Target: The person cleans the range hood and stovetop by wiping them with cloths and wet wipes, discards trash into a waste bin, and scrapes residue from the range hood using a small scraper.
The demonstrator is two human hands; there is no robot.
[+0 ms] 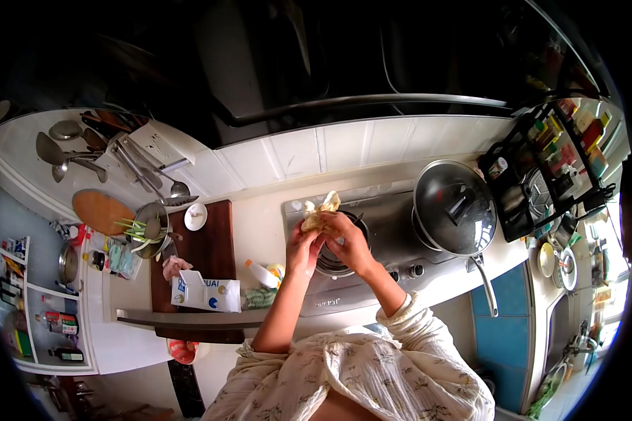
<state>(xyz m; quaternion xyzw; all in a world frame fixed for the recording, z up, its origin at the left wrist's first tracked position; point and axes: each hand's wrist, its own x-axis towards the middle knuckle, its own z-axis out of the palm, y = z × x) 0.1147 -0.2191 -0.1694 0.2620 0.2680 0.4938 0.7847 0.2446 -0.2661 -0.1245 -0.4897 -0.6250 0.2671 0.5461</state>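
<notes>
Over the left burner of the gas stove (316, 284), my left hand (303, 247) and my right hand (348, 242) come together around a pale yellowish, crumpled piece (321, 210). Its upper end sticks up above my fingers, and the fingers of both hands are closed on it. What exactly it is, I cannot make out. Part of a dark round pan or burner (361, 228) shows behind and below my hands.
A lidded pan (456, 208) sits on the right burner, its handle (486, 288) reaching past the counter edge. Left are a dark board (221, 242), a small white dish (195, 217), a wipes pack (221, 295) and a bottle (261, 274). A black rack (516, 175) stands right.
</notes>
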